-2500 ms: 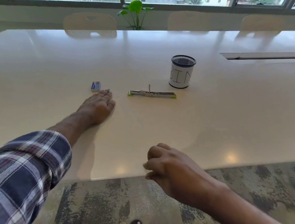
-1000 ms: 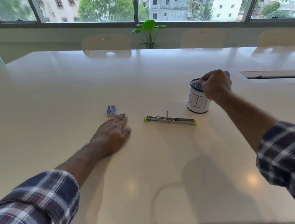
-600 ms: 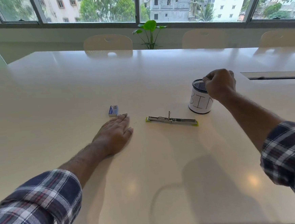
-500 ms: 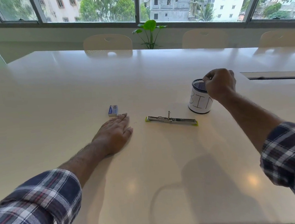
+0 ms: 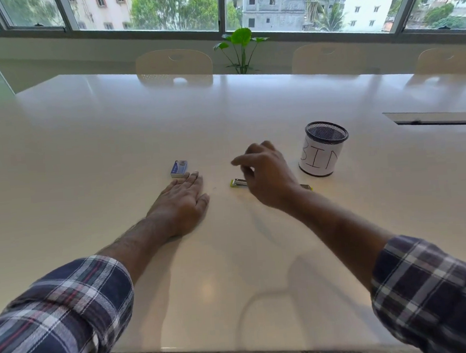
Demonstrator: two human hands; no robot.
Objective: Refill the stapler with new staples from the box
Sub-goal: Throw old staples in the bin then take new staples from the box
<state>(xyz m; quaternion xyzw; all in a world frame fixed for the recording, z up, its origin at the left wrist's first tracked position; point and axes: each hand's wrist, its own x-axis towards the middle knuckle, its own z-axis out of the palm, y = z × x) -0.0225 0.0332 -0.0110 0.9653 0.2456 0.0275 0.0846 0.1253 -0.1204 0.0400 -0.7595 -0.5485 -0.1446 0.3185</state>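
Note:
A small blue staple box [image 5: 179,168] lies on the white table [image 5: 111,135]. My left hand [image 5: 182,205] rests flat on the table just in front of the box, fingers together, holding nothing. The stapler [image 5: 238,183], metal with green ends, lies opened flat to the right of that hand. My right hand [image 5: 265,173] hovers over the stapler's middle and hides most of it; its fingers are loosely spread with the forefinger pointing left, and nothing is in it.
A mesh cup wrapped in paper marked BIN [image 5: 321,149] stands right of the stapler. A cable slot [image 5: 433,118] is set into the table at the far right. Chairs [image 5: 174,62] and a green plant [image 5: 241,47] stand beyond the far edge.
My right hand has left the rim of the BIN cup and moved left and down to hover over the stapler, fingers loosened. My left hand, the box and the stapler stay put.

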